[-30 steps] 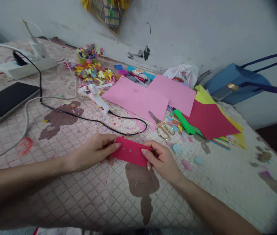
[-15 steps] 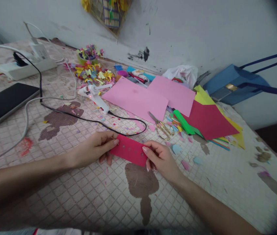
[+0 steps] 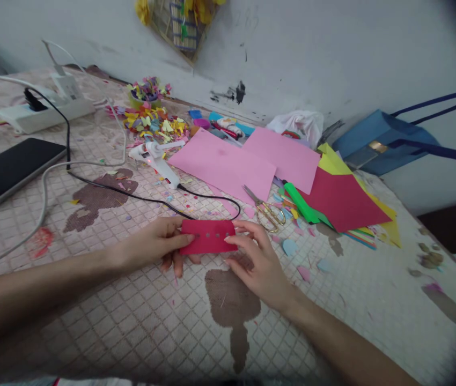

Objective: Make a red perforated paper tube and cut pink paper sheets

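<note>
Where the desk point(image 3: 131, 332) wears its pale, diamond-patterned cloth, blotched with brown, a smooth oblong of red paper point(image 3: 207, 246) sits between the person's two hands, its face pierced by a row of small round holes. The left hand point(image 3: 161, 244) is closed on one end, thumb flat across the front and the other fingers curled behind and below. The right hand point(image 3: 264, 265) is half open at the opposite end, fingers spread and tips touching the paper; whether they truly pinch it, I cannot tell. Just beyond the strip runs a thin black cord point(image 3: 131, 194), looping from a white plastic glue gun point(image 3: 161, 163) (a small red light glows on its body). Gold-handled scissors point(image 3: 267, 212) lie near the right hand, their metal blades reaching toward matte pink sheets point(image 3: 228, 163). Crumpled, many-coloured paper scraps point(image 3: 153, 124) heap up farther back, below a round tub point(image 3: 141, 101) brimming with more.
</note>
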Demonstrator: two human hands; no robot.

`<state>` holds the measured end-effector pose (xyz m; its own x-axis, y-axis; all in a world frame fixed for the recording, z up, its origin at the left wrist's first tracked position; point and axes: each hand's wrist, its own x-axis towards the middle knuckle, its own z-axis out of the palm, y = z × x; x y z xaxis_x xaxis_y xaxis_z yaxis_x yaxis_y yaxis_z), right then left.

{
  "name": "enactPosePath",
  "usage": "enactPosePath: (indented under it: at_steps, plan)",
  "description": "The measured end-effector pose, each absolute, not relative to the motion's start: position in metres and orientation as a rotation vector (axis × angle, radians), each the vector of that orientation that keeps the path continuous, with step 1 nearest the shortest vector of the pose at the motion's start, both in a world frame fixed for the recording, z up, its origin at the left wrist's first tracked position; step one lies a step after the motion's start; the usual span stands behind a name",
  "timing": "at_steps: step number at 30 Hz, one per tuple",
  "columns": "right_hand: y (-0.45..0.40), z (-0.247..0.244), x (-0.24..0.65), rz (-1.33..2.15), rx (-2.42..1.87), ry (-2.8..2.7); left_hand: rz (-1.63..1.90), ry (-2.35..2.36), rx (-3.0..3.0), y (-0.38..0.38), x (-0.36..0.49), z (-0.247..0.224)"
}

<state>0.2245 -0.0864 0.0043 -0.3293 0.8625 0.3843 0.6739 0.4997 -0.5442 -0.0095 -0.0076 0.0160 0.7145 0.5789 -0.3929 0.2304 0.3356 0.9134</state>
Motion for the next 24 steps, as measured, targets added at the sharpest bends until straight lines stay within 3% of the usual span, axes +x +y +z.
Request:
enactPosePath:
  at_steps: [3, 9, 13, 24]
  plan:
    - [-0.085, 0.006, 0.226, 0.299, -1.194, -2.182, 0.169, 0.753, 1.279, -0.010, -0.009, 0.014]
    - [-0.081, 0.007, 0.224, 0.425, -1.120, -2.171, 0.511, 0.772, 1.753, -0.018, -0.012, 0.009]
    - [-0.082, 0.007, 0.223, 0.507, -1.155, -2.164, 0.487, 0.706, 2.147, -0.021, -0.016, 0.009]
    - [-0.082, 0.007, 0.224, 0.573, -1.202, -2.148, 0.586, 0.686, 2.423, -0.023, -0.014, 0.008]
